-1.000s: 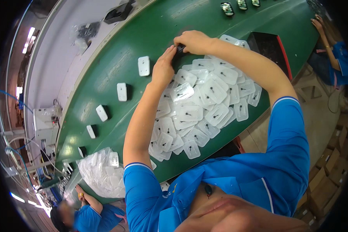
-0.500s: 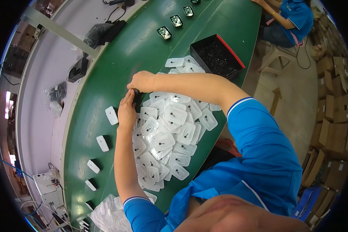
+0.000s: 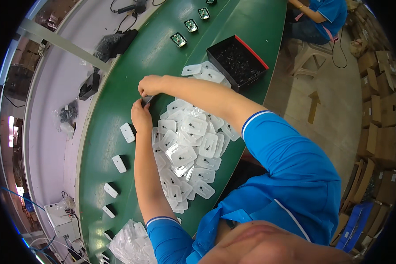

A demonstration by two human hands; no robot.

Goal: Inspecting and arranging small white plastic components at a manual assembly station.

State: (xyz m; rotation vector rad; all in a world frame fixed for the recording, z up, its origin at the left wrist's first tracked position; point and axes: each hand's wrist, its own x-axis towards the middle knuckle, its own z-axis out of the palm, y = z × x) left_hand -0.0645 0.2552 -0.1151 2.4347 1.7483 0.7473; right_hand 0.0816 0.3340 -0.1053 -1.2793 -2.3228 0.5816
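Observation:
A small dark case point(image 3: 147, 100) is held between both hands over the green table. My left hand point(image 3: 141, 116) has its fingers closed on the lower side of it. From the far side, my right hand point(image 3: 151, 85) grips its upper end. The hands hide most of the case, so its inside cannot be made out. Right beside them lies a heap of translucent white covers point(image 3: 183, 155), each with a small black piece at its middle. Near my left forearm a black case with a white top point(image 3: 127, 132) sits on the table, first in a row of several.
A black box with a red edge point(image 3: 251, 52) holds many small black parts. Farther off stand open cases with green circuit boards point(image 3: 178, 40). A clear plastic bag point(image 3: 130, 242) lies by my left elbow. A co-worker point(image 3: 321, 17) sits at the far right beside stacked cartons point(image 3: 385, 156).
My hands have tilted the dark case, and more of it shows between them. The left fingers, stretched before, are now curled around it. The whole view has shifted slightly.

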